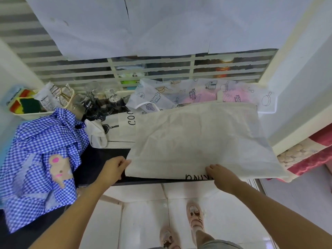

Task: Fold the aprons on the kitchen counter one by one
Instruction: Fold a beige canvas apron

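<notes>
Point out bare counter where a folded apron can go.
Clearest bare patch: dark counter between the gingham apron and the beige apron, just beyond the left hand. Back left is crowded with jars and a sponge tray; the printed apron covers the back right.

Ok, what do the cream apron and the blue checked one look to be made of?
The cream apron looks like matte woven cotton or canvas: soft creases, no shine, black printed lettering. The blue gingham apron seems thinner and slightly glossy, maybe polyester or a coated cloth: its sharp crumples catch the light.
</notes>
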Demonstrator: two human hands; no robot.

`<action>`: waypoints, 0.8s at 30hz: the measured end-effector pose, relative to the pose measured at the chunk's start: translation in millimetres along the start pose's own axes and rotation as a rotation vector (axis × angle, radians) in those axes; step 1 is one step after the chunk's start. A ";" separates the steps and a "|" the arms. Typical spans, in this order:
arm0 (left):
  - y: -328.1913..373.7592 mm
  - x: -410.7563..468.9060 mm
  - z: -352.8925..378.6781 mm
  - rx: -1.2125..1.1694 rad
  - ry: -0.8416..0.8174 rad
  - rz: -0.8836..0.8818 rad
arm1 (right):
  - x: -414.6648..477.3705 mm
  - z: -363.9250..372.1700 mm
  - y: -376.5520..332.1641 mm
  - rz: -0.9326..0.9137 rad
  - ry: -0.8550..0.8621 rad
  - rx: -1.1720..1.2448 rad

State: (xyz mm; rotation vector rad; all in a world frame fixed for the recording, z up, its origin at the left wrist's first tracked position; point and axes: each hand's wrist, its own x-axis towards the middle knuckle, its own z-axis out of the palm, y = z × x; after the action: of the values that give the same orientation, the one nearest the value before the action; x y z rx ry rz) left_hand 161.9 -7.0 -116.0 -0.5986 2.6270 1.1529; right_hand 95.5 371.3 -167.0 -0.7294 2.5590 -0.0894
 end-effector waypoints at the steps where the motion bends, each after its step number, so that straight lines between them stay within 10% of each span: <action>1: -7.4 -3.1 -1.2 0.039 -0.006 -0.001 | -1.9 -1.9 -0.2 -0.010 0.002 -0.005; 14: -31.9 15.7 24.2 -0.069 -0.067 -0.401 | 21.7 -26.6 17.1 0.049 0.020 0.231; 18: 1.6 40.0 29.3 0.098 0.224 -0.198 | 48.1 -60.0 45.1 0.100 0.217 0.330; 24: 83.6 99.1 43.3 0.185 0.186 0.237 | 104.7 -118.9 75.7 0.119 0.448 0.391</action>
State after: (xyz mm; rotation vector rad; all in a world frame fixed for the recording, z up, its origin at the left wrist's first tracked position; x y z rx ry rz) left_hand 37.3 48.5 -124.6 -0.3834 2.9877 0.9362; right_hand -73.8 374.7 -120.5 -0.4399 2.8606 -0.7675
